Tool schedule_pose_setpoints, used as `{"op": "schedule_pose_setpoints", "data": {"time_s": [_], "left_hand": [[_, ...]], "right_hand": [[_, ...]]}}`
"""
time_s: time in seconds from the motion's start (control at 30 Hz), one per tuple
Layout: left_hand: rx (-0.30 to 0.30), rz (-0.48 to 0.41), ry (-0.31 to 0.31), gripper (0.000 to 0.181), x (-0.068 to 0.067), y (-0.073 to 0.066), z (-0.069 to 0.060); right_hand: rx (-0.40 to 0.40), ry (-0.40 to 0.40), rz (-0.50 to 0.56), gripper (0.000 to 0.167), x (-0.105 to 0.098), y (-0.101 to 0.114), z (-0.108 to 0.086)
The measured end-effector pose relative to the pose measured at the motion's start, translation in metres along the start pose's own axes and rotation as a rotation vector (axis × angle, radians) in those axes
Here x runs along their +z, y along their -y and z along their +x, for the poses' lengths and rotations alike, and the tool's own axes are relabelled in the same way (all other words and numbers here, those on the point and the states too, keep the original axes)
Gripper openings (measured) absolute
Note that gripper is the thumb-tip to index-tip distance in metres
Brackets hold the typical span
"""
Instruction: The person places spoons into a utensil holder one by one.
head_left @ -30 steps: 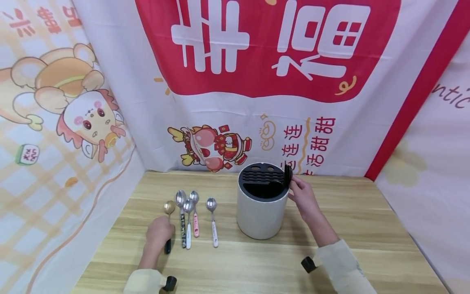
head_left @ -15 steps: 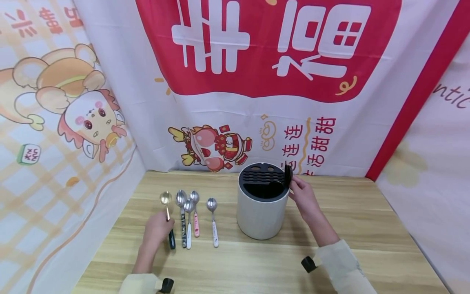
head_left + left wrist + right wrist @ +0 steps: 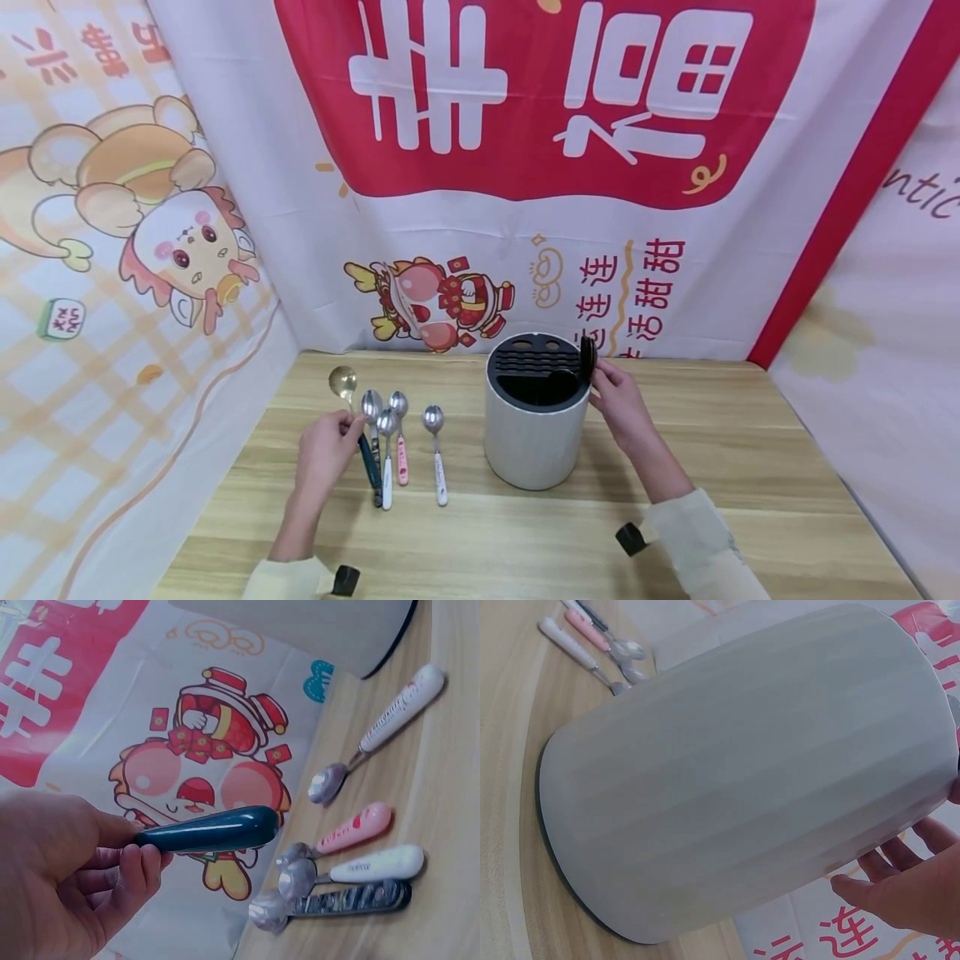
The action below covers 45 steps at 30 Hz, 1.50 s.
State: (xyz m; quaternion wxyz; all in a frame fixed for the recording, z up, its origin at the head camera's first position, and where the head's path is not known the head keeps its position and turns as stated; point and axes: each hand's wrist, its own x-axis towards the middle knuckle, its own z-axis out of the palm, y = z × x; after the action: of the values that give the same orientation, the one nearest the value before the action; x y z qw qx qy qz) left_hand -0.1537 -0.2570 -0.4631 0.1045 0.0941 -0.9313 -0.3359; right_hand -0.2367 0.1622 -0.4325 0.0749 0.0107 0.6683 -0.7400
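My left hand (image 3: 322, 457) pinches a gold spoon (image 3: 343, 382) with a dark teal handle (image 3: 214, 829), its bowl pointing away, above the left end of the spoon row. Beside it lie silver spoons with a dark patterned handle (image 3: 352, 898), a white handle (image 3: 379, 864), a pink handle (image 3: 356, 827) and, farther right, another white handle (image 3: 403, 707). My right hand (image 3: 622, 407) grips the upper right side of a white cylindrical holder (image 3: 742, 772), next to upright black pieces (image 3: 588, 358) at the rim. The black top (image 3: 536, 362) has slots and an opening.
A wood-grain table (image 3: 487, 550) carries everything. Behind it hangs a white and red printed cloth (image 3: 540, 167), with patterned cloth (image 3: 90, 333) on the left and pale cloth (image 3: 885, 333) on the right.
The left hand has lifted the gold spoon and moved it slightly away from the body, its handle now tilting across the dark patterned one. The right hand and holder have stayed in place.
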Motion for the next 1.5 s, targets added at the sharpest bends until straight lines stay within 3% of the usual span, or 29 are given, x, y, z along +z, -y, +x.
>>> {"op": "schedule_pose_setpoints", "data": {"time_s": [0.23,0.63,1.0,1.3,1.5], "left_hand": [[0.004,-0.069,-0.014,0.023,-0.001,-0.019,0.0],[0.052,-0.134,-0.075,0.022,0.003,-0.049,0.0],[0.1,-0.181,-0.088,0.022,0.006,-0.08,0.001],[0.258,-0.229,-0.157,0.022,0.01,-0.115,-0.001],[0.324,-0.264,-0.221,0.023,0.01,-0.137,-0.001]], "right_hand": [[0.003,0.016,0.019,0.049,0.0,0.0,0.0],[0.025,0.006,0.016,0.049,-0.003,-0.003,0.002],[0.015,0.011,0.014,0.049,-0.001,-0.002,0.002],[0.013,0.012,0.011,0.048,-0.001,-0.002,0.001],[0.023,0.014,0.009,0.049,-0.002,-0.002,0.002]]}}
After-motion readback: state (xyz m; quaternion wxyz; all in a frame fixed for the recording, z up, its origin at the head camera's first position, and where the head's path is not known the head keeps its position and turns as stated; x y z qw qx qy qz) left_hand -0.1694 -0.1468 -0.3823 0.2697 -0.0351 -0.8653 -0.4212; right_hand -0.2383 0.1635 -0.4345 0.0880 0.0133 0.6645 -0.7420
